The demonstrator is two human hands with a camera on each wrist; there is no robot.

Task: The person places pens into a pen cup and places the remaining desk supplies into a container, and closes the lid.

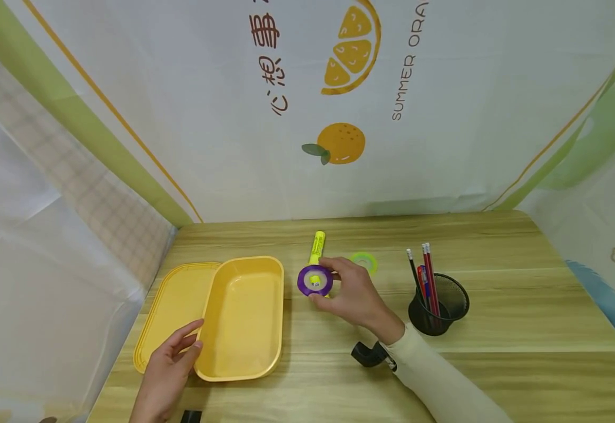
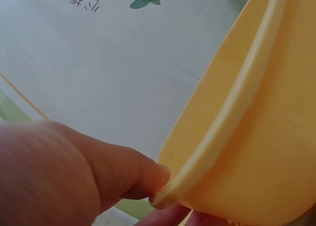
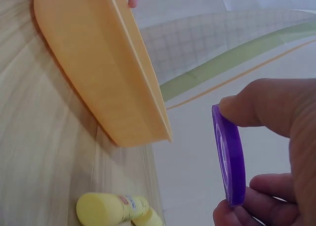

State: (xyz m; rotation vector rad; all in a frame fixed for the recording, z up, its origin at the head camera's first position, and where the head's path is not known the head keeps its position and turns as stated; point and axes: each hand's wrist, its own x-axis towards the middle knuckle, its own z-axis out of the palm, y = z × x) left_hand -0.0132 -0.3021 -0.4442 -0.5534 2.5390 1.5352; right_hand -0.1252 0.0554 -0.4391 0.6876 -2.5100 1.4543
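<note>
My right hand point(image 1: 357, 294) pinches a roll of purple tape point(image 1: 315, 280) by its edges, thumb on one side and fingers on the other. In the right wrist view the purple tape point(image 3: 231, 157) is seen almost edge-on, raised above the table. My left hand point(image 1: 167, 367) grips the left rim of a yellow plastic box point(image 1: 244, 317), thumb at the rim and fingers under it in the left wrist view. The box's inside is bare. Beyond the purple tape lies a yellow stick-shaped marker or glue stick point(image 1: 317, 244). More yellow shows through the roll's hole.
A yellow lid point(image 1: 177, 305) lies left of the box, partly hidden by it. Behind my right hand is a light green tape roll point(image 1: 366, 261). A black mesh cup point(image 1: 453, 299) holding several pencils and pens stands to the right. A printed cloth hangs behind the table point(image 1: 498, 388).
</note>
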